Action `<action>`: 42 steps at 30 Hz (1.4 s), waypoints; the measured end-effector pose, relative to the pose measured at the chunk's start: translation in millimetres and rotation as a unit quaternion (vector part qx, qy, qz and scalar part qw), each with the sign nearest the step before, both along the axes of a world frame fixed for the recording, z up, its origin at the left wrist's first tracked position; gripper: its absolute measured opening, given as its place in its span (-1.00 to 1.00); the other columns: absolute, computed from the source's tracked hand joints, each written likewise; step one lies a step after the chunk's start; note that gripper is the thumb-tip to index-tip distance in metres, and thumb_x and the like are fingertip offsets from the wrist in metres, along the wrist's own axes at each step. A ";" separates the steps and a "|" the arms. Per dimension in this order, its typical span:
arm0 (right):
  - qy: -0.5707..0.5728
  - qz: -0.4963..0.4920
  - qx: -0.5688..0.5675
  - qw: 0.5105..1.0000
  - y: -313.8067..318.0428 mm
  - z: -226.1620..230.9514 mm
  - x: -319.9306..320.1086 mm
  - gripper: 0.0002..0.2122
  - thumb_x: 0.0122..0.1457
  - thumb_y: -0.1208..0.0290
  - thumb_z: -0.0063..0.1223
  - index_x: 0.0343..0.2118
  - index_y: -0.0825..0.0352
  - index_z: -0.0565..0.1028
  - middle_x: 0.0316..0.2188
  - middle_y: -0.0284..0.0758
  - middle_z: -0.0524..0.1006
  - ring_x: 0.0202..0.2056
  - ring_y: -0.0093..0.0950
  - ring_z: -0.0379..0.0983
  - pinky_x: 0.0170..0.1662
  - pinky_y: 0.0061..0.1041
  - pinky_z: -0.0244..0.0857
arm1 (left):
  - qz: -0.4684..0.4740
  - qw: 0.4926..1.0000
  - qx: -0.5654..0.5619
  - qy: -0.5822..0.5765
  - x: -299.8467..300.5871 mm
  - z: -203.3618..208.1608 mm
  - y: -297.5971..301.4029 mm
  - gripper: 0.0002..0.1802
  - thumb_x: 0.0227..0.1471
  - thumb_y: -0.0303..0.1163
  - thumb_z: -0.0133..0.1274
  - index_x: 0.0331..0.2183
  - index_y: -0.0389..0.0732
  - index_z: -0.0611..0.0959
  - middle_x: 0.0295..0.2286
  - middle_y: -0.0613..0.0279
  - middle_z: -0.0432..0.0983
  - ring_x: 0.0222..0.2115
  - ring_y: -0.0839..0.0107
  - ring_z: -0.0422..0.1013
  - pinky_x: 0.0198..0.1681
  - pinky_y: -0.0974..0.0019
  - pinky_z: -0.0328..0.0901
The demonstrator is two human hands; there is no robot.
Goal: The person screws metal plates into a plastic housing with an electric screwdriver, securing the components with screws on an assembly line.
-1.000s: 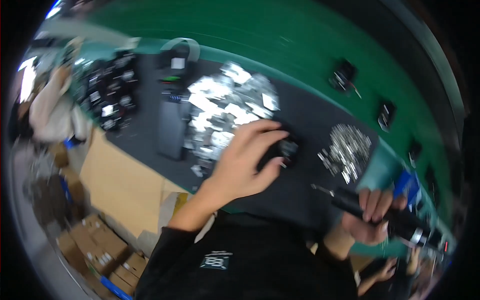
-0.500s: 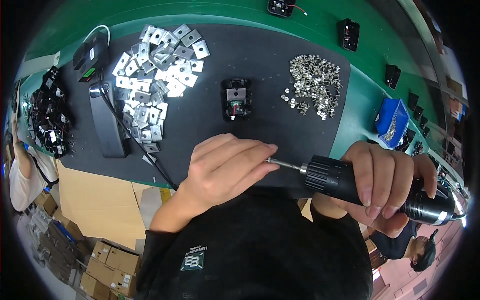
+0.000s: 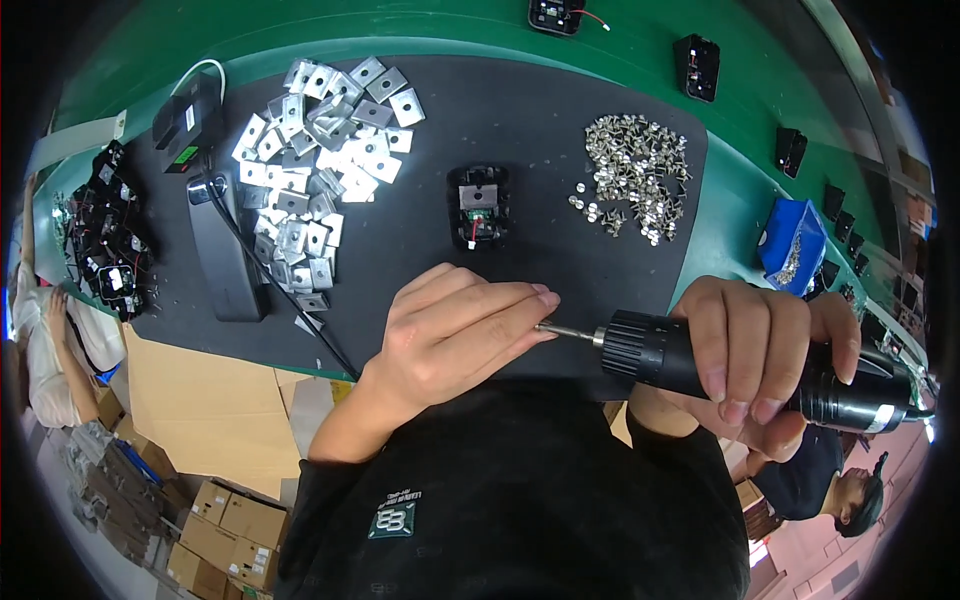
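My right hand (image 3: 765, 350) is wrapped round a black electric screwdriver (image 3: 650, 348), which lies level with its bit pointing left. At the end of the metal bit (image 3: 568, 332), my left hand (image 3: 465, 330) pinches with thumb and fingers. Whatever sits between those fingertips is hidden. Beyond my left hand, a small black plastic housing (image 3: 480, 236) rests on the dark mat. Inside it are a square metal plate (image 3: 478, 197), a bit of green circuit board and a red wire with a white plug.
Square metal plates with holes (image 3: 330, 135) are heaped left of the housing, loose screws (image 3: 640, 165) to its right. A grey device (image 3: 228, 255) with a black cable lies far left by black parts (image 3: 105, 235). A blue bin (image 3: 793, 245) stands right. Other people are at both sides.
The view has shifted slightly, so things on the mat appear a little lower and further right. The screwdriver has come slightly left toward my left fingers; both grips stay the same.
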State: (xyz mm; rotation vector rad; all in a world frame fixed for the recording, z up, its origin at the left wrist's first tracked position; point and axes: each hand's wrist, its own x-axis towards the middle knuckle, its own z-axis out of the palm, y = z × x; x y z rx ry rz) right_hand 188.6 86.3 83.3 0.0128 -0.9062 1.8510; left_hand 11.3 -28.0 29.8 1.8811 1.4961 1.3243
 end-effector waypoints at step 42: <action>-0.175 -0.040 0.113 0.977 14.0 -35.2 -41.0 -0.60 0.08 0.46 0.05 -0.04 0.01 0.22 -0.49 -0.50 0.32 -0.48 -0.62 0.29 -0.25 -0.51 0.18 | 0.107 0.977 -0.154 0.105 -25.8 -27.0 25.7 -0.27 -0.50 -0.24 0.38 -0.12 -0.08 0.58 -0.27 0.25 0.40 -0.38 0.31 0.35 -0.29 0.27 0.29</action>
